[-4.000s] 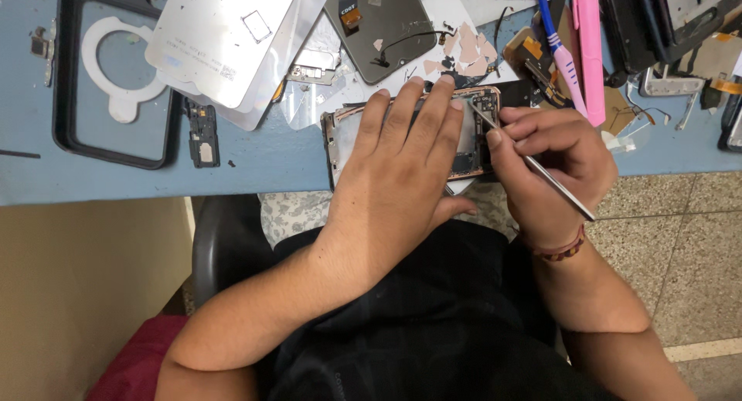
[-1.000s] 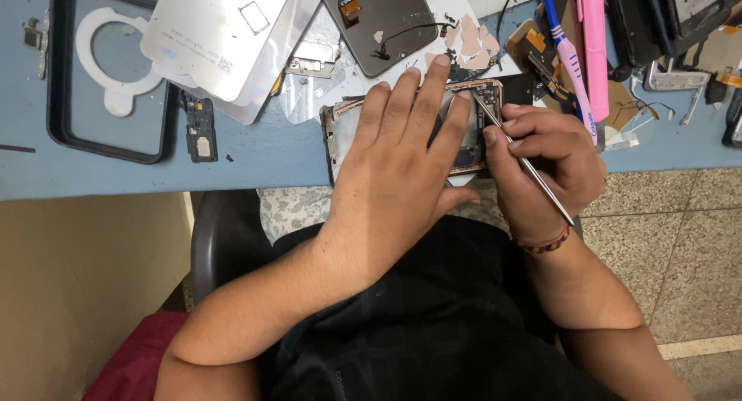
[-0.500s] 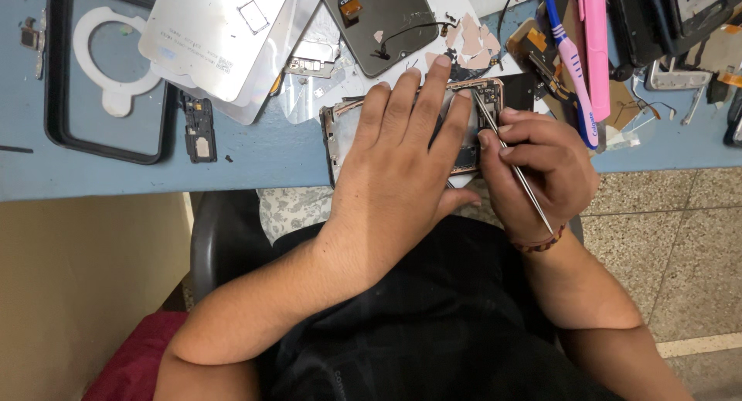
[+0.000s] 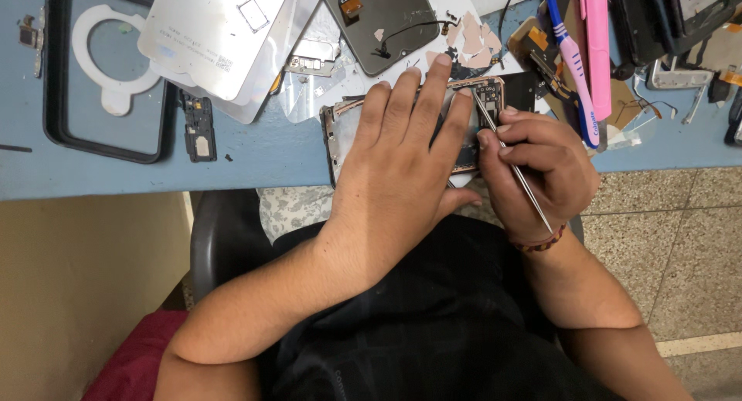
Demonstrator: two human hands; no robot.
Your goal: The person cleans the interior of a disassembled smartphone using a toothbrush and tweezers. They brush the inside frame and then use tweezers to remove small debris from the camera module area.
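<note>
An opened phone body [image 4: 344, 126] with a bare frame lies at the near edge of the blue table [image 4: 263, 157]. My left hand [image 4: 402, 161] rests flat over it with fingers spread, pressing it down and hiding most of it. My right hand [image 4: 541, 169] grips thin metal tweezers [image 4: 514, 169]; their tip touches the phone's upper right corner near the camera area.
A black phone case [image 4: 58, 130] and a white ring lie at the left. A silver back panel [image 4: 220, 34], a dark screen [image 4: 382, 18], a small black part [image 4: 199, 134], a pink and blue toothbrush [image 4: 576, 68] and several loose parts crowd the table's far side.
My right hand has shifted slightly left and the tweezers now stand steeper, their tip staying at the phone's upper right corner. My left hand keeps pressing the phone.
</note>
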